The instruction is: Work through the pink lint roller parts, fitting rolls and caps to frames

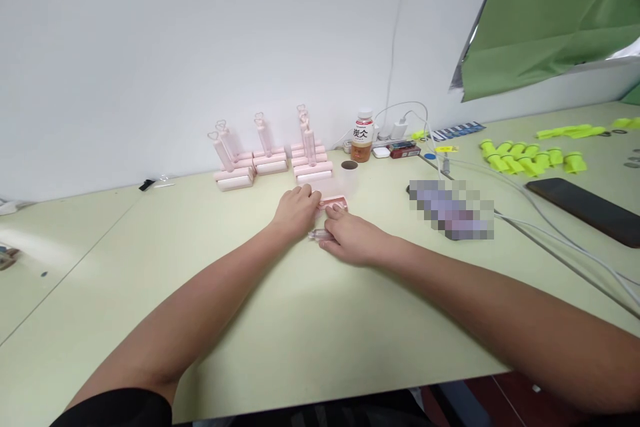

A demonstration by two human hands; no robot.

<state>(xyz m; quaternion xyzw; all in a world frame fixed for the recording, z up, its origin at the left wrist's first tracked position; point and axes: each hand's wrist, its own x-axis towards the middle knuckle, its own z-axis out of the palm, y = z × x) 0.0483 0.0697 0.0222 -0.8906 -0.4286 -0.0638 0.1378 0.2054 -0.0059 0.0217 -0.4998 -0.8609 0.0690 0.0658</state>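
Observation:
A pink, trough-shaped lint roller cover [341,201] lies on the table between my hands. My left hand [297,212] is closed at its left end, its fingertips pressed together there. My right hand [356,236] reaches over from the right with its fingers bent, the index finger on the cover. A clear pinkish handle [319,235] sticks out to the left from under that hand, between thumb and fingers. Just behind stands a white paper roll [349,181] with a brown core. My fingers partly hide the cover and handle.
Several pink lint rollers [313,168] with upright handles and heart-shaped loops stand along the wall. A labelled bottle [362,137], a white case [381,153] and cables are at the back. Rightward lie a blurred-out phone [450,210], a dark phone [585,208] and several neon-yellow pieces [530,159].

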